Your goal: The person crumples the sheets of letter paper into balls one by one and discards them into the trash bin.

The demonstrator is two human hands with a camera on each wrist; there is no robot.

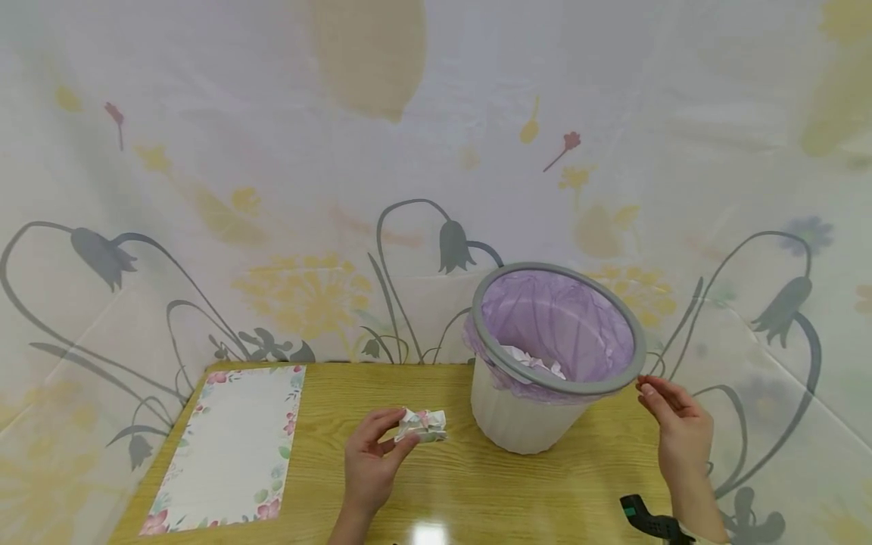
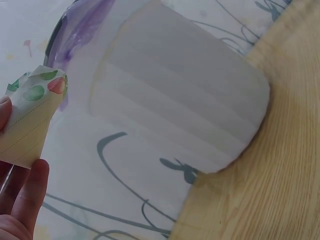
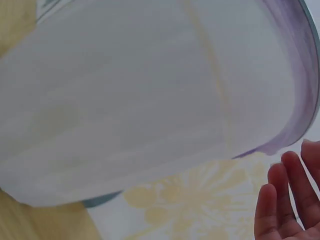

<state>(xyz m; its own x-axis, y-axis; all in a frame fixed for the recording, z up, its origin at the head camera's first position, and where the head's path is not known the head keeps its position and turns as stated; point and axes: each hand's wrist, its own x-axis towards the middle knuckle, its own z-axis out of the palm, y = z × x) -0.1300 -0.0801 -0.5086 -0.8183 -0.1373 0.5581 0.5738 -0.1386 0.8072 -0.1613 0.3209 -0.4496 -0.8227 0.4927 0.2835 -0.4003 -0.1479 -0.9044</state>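
Note:
In the head view, my left hand [image 1: 371, 458] pinches a small folded piece of floral paper [image 1: 422, 425] between thumb and fingers. The left wrist view shows this paper [image 2: 35, 112] up close, with green leaves, a red print and dotted lines. To its right stands a white waste bin [image 1: 531, 424] with a grey rim [image 1: 636, 363] and a purple liner [image 1: 524, 318]. Crumpled white paper [image 1: 534, 363] lies inside it. My right hand [image 1: 681, 431] is at the bin's right side, fingertips right at the rim. Its fingers [image 3: 295, 185] look extended in the right wrist view.
On the left of the wooden table [image 1: 327, 492] lies a flat white sheet [image 1: 228, 446] with a floral border. A flower-printed curtain [image 1: 436, 151] hangs behind the table and at both sides. A black strap [image 1: 654, 522] is by the right wrist.

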